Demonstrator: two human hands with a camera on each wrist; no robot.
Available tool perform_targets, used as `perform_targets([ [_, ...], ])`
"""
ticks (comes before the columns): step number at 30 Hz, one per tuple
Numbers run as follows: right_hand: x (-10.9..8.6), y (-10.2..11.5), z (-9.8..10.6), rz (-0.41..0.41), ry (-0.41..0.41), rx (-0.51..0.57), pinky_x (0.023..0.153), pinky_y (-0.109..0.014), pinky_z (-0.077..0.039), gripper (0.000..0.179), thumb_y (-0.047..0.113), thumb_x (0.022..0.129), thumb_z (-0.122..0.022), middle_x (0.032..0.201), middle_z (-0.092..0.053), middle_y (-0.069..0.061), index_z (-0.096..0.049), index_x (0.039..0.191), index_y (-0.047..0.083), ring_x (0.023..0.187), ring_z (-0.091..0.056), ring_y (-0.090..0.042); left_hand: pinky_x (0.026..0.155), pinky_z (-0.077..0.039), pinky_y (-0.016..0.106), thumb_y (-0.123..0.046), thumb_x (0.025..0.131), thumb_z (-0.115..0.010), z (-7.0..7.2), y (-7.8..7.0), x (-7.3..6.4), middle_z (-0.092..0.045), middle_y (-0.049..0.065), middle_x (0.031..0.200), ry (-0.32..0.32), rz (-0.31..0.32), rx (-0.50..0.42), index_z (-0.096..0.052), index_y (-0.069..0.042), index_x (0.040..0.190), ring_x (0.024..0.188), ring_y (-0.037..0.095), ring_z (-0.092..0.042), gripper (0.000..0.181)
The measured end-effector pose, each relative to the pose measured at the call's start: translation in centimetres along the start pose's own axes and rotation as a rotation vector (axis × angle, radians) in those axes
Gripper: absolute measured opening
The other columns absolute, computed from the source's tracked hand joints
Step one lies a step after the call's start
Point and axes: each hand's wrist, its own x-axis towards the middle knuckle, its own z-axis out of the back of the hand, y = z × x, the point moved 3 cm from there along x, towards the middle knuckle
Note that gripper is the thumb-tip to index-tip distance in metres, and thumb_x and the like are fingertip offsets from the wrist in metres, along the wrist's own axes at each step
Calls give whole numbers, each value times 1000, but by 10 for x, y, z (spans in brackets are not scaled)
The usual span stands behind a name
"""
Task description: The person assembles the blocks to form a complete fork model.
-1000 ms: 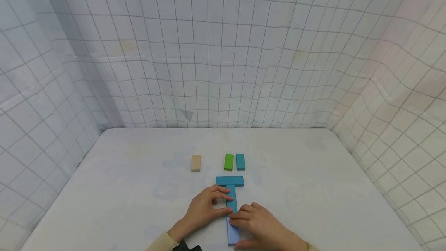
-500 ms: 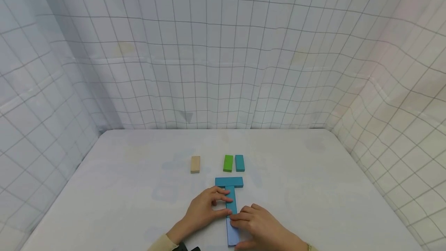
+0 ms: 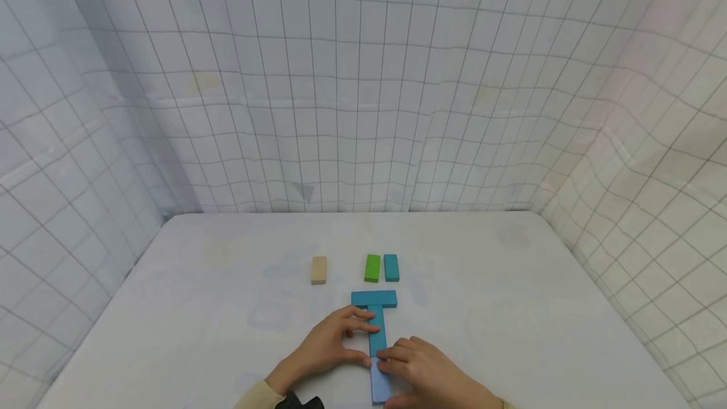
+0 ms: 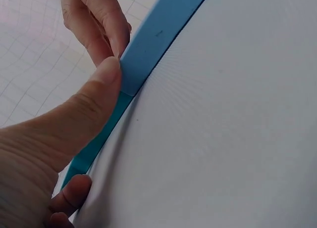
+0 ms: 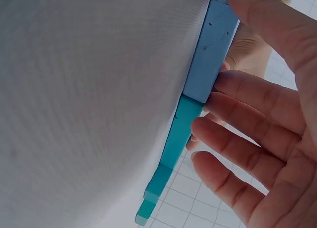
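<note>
A light blue block [image 3: 379, 387] lies end to end with a teal block [image 3: 377, 341], and a second teal block [image 3: 373, 298] sits crosswise at the far end, forming a T. My right hand [image 3: 428, 374] holds the light blue block lengthwise, thumb at its near end and fingertips by the seam. My left hand [image 3: 326, 346] spans the left side with its fingers spread. Its fingertips overlap the lengthwise teal block, and the thumb touches the light blue block's side near the seam, as the left wrist view shows.
Beyond the T lie a plain wooden block [image 3: 319, 269], a green block [image 3: 372, 267] and a small teal block [image 3: 391, 267]. The white table [image 3: 483, 308] is closed in by grid-patterned white curtains [image 3: 363, 112] at the back and sides.
My left thumb has slid off the top of the row to its left side, by the seam. The right hand and the blocks stay almost where they were.
</note>
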Motion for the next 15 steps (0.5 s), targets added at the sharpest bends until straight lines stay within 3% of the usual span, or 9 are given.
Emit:
perform_targets([
  [4,-2,1,-2,5,-21,-23,82,-24,-45,52,55,87,-60,115,-62,6,-69,115,13,102,-54,-7,72,-45,23,-50,70,-76,-3,1,-1,-55,-8,128,-7,17,-22,-70,-24,116,89,4,-52,52],
  [15,-3,-2,-2,-9,-34,27,83,-26,-45,52,56,85,-62,117,-61,4,-69,116,14,104,-54,-8,68,-44,22,-50,68,-77,-1,-1,1,-57,-7,126,-36,35,-3,-71,-25,112,80,3,-50,51],
])
